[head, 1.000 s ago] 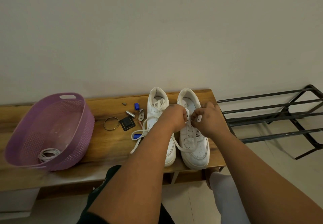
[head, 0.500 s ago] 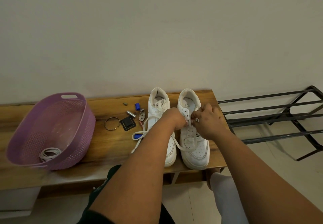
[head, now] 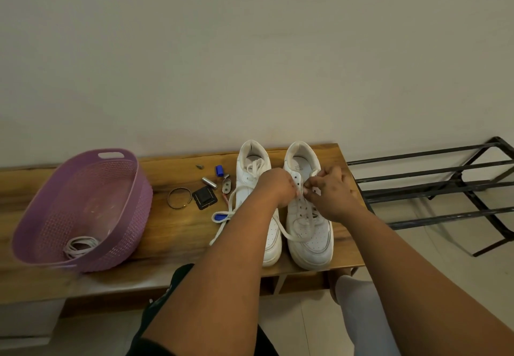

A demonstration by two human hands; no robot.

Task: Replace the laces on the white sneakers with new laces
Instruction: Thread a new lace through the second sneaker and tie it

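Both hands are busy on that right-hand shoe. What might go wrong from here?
1. The loose lace of the left sneaker trails over the small parts, such as the blue cap and metal cylinder; a tug might drag them along the bench.
2. Both the left hand and right hand pinch the lace at the right sneaker, which stands near the bench's front edge; a hard pull could tip it off.

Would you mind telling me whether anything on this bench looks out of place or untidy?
Yes: small odd bits lie scattered left of the sneakers, a twisted ring, a black square piece, a metal cylinder and a blue cap. A loose lace trails off the left sneaker across the bench.
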